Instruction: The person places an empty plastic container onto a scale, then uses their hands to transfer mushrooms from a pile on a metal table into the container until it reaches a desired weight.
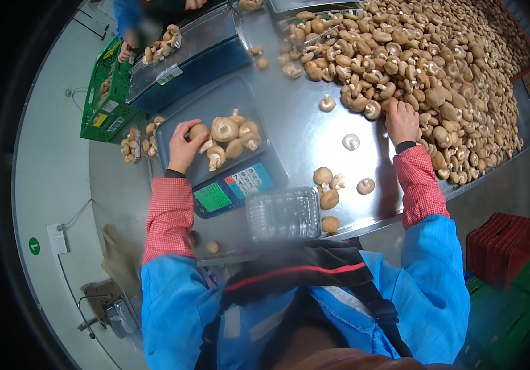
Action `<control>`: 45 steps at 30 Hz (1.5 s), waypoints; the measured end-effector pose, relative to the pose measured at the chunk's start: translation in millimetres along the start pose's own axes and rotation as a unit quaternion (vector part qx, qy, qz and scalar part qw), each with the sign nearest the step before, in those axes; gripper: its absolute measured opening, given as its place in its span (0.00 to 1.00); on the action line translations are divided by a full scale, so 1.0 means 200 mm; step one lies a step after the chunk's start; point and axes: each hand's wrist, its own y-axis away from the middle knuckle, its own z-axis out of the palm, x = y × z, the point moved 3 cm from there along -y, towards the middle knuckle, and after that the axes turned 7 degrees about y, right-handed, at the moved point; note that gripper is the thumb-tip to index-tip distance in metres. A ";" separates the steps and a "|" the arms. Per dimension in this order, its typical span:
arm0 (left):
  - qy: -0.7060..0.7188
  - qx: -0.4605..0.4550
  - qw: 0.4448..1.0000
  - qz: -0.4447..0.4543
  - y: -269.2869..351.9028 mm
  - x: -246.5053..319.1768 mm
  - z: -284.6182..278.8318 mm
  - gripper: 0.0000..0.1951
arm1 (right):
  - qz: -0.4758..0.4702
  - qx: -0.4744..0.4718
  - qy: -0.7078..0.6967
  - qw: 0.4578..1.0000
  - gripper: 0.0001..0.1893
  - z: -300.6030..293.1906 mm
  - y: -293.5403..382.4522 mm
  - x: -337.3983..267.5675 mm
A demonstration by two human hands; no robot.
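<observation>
My left hand [184, 147] has its thumb and fingers around a brown shiitake mushroom [198, 132]. That mushroom is at the left end of a group of shiitake mushrooms [224, 129], which seem to lie in a clear plastic tray on a digital scale [269, 171]. The scale's display is lit green. My right hand [402, 121] reaches into the near edge of a large mushroom pile [445, 92], back of the hand up. Its fingertips are among the mushrooms and partly hidden, so a grip cannot be made out. Clear plastic punnets [283, 213] sit in front of the scale.
Loose mushrooms [329, 199] lie on the steel table [302, 129] between scale and pile. Filled punnets [130, 145] stand left of the scale. Beyond are a blue-sided steel stand [195, 64], a green crate [110, 97] and another person's hand [125, 52]. Red crates [500, 247] stand at right.
</observation>
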 end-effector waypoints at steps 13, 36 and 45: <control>-0.090 0.025 0.995 0.036 0.09 0.03 0.09 0.21 | 0.060 -0.027 -0.040 0.997 0.07 -0.02 0.08 0.01; 0.266 -0.179 0.947 -0.018 0.60 0.61 0.46 0.21 | 0.189 -0.014 -0.362 0.913 0.10 -0.16 0.20 -0.09; 0.492 -0.194 0.804 -0.272 0.83 0.39 0.57 0.20 | -0.120 -0.191 -0.590 0.775 0.20 -1.02 0.48 -0.86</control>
